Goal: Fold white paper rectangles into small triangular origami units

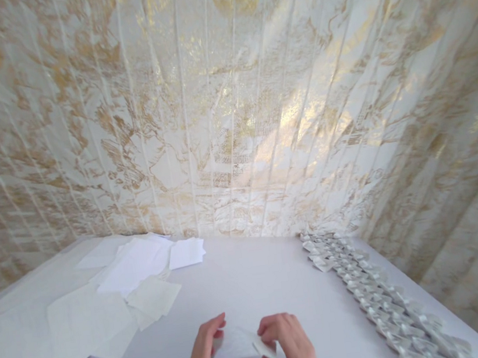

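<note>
A white sheet of paper (238, 343) is between my two hands near the bottom of the view, standing a little curved above the white table. My left hand (204, 354) is curled around its left side, with the thumb low and the fingertips at the upper edge. On the other side, my right hand (290, 342) pinches a small folded part of the paper between thumb and fingers. The paper's lower end is cut off by the frame, and some fingers are hidden.
Loose white paper sheets (90, 316) overlap across the table's left side. A small stack of cut papers (186, 252) lies at the back. Along the right edge run rows of folded paper pieces (368, 291). A gold-patterned curtain (222, 116) hangs behind the table (255, 271).
</note>
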`<move>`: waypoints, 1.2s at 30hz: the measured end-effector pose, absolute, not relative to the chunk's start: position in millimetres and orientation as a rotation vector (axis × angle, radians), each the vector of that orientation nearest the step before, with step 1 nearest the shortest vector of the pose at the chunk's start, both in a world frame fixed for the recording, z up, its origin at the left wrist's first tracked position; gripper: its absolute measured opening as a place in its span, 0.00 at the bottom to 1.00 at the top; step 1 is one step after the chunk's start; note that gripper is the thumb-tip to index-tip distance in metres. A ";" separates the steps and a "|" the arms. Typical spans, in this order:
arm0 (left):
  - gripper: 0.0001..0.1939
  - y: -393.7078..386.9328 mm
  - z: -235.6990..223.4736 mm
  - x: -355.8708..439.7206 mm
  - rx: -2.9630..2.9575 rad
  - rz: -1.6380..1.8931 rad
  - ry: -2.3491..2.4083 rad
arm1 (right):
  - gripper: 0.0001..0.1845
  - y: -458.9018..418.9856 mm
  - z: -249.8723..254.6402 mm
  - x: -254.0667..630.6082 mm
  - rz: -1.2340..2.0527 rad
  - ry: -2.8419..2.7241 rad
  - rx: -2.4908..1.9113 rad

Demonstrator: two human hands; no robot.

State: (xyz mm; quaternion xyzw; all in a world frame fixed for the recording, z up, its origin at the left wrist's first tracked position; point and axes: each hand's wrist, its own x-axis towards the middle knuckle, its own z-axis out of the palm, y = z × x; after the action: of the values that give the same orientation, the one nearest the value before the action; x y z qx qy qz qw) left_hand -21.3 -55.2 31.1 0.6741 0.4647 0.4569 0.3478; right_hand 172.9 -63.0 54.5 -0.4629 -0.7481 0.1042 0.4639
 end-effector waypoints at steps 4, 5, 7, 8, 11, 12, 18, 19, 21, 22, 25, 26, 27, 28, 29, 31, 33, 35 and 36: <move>0.29 -59.9 34.0 -21.7 1.981 1.145 1.166 | 0.14 -62.8 50.5 164.9 -0.083 -2.137 -1.401; 0.27 -60.5 35.4 -22.0 2.031 1.096 1.155 | 0.15 -62.1 47.6 160.2 -0.081 -2.176 -1.433; 0.22 -60.7 38.8 -22.4 2.096 0.987 1.163 | 0.15 -61.6 43.7 152.7 -0.033 -2.225 -1.468; 0.19 -60.3 40.9 -22.5 2.114 0.935 1.178 | 0.15 -61.9 43.6 151.2 0.021 -2.239 -1.479; 0.15 -57.6 47.5 -22.8 2.175 0.825 1.209 | 0.19 -64.5 52.5 158.3 0.299 -2.271 -1.474; 0.16 -56.6 49.6 -23.0 2.205 0.800 1.199 | 0.20 -65.6 57.4 163.2 0.394 -2.283 -1.452; 0.12 -53.8 55.6 -23.8 2.351 0.705 1.155 | 0.20 -68.5 76.5 180.4 0.543 -2.214 -1.385; 0.12 -53.9 55.4 -23.8 2.359 0.698 1.165 | 0.21 -68.4 76.5 180.1 0.536 -2.195 -1.392; 0.12 -54.2 54.1 -24.0 2.363 0.715 1.188 | 0.23 -67.8 74.9 178.9 0.529 -2.164 -1.403; 0.14 -54.4 53.1 -24.1 2.362 0.735 1.198 | 0.24 -67.4 73.6 178.4 0.528 -2.153 -1.405; 0.24 -54.5 49.5 -25.0 2.369 0.799 1.199 | 0.25 -66.1 69.5 177.4 0.544 -2.118 -1.369; 0.26 -54.3 48.6 -25.3 2.371 0.803 1.193 | 0.26 -65.9 68.4 176.9 0.556 -2.104 -1.343; 0.25 -54.0 47.9 -25.6 2.370 0.800 1.189 | 0.27 -65.8 67.5 176.2 0.568 -2.090 -1.320; 0.24 -53.4 47.6 -25.9 2.368 0.792 1.187 | 0.28 -65.8 66.8 175.4 0.577 -2.079 -1.300; 0.22 -52.6 47.5 -26.2 2.365 0.788 1.190 | 0.28 -65.9 66.3 174.5 0.581 -2.072 -1.288; 0.18 -50.5 47.7 -26.9 2.375 0.788 1.190 | 0.28 -66.2 65.9 173.0 0.577 -2.066 -1.287; 0.15 -48.6 47.9 -27.4 2.393 0.793 1.178 | 0.28 -66.5 66.2 172.4 0.567 -2.069 -1.294; 0.15 -47.9 47.7 -27.8 2.387 0.796 1.180 | 0.27 -66.3 66.6 172.4 0.560 -2.085 -1.291; 0.16 -48.2 47.5 -27.9 2.377 0.796 1.184 | 0.27 -66.1 66.7 172.5 0.552 -2.095 -1.289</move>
State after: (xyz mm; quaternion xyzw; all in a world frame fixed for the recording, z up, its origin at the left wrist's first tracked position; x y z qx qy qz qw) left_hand -27.9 -48.2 47.5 0.8428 0.4198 0.2823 0.1837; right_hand 172.5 -66.1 66.7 -0.4868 -0.7914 0.2086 0.3052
